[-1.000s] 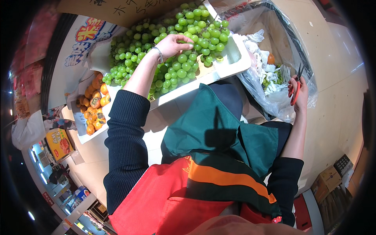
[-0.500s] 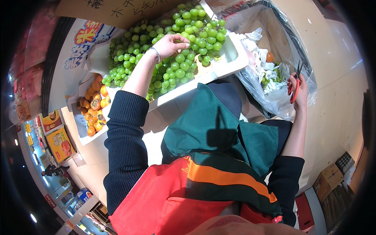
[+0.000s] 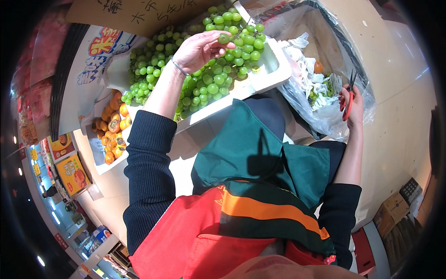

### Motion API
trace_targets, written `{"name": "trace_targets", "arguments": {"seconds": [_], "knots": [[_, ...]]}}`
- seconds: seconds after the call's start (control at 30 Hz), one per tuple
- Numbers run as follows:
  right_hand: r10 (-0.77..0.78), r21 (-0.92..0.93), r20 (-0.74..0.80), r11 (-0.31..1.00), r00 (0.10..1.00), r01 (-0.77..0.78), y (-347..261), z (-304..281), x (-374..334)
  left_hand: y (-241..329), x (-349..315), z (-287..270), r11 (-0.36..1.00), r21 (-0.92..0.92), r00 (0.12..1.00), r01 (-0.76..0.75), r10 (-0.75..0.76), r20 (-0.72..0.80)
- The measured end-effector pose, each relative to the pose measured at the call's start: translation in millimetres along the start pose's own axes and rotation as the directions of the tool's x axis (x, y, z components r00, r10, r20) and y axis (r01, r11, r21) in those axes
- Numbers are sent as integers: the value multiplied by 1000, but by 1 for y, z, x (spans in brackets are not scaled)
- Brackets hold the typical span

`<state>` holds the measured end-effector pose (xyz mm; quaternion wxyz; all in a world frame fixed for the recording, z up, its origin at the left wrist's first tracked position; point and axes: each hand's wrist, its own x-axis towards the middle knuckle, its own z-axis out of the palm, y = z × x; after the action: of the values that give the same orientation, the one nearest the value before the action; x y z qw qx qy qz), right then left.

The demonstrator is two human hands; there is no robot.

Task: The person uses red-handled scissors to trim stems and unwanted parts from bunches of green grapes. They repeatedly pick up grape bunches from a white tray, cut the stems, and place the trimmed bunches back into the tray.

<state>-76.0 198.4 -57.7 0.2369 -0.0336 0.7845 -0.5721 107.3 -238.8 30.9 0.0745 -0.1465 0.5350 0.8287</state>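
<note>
My left hand (image 3: pixel 197 52) is over a white foam box (image 3: pixel 265 79) heaped with green grapes (image 3: pixel 216 81). Its thumb and fingertips close around one green grape (image 3: pixel 224 38) at the edge of a bunch; whether that grape still hangs on its stem cannot be made out. Off to the right, my right hand (image 3: pixel 355 104) grips a pair of scissors (image 3: pixel 347 107) by the red handles. Their dark blades point away from me, slightly parted, beside a plastic-lined bin and touching no grapes.
The bin's clear plastic liner (image 3: pixel 297 109) holds white foam netting (image 3: pixel 304 65), an orange fruit (image 3: pixel 318 67) and some green grapes. Persimmons (image 3: pixel 111 125) fill a box at the left. A cardboard sign (image 3: pixel 153 14) stands behind the grapes. Cartons (image 3: pixel 390 214) sit at lower right.
My left hand has moved a little farther away from me, and its fingers now close on a grape. The right hand with the scissors has barely shifted.
</note>
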Motion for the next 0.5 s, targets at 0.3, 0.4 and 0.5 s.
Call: {"name": "trace_targets", "arguments": {"seconds": [0.3, 0.4, 0.5], "knots": [[-14, -7, -4, 1000, 1000, 14, 1, 0, -2, 15, 43, 69, 801, 412, 895, -435, 434, 103], [-18, -4, -21, 1000, 1000, 18, 2, -3, -1, 34, 41, 46, 538, 815, 938, -216, 346, 20], [-24, 15, -26, 1000, 999, 24, 3, -5, -1, 29, 31, 18, 205, 929, 951, 309, -93, -296]]}}
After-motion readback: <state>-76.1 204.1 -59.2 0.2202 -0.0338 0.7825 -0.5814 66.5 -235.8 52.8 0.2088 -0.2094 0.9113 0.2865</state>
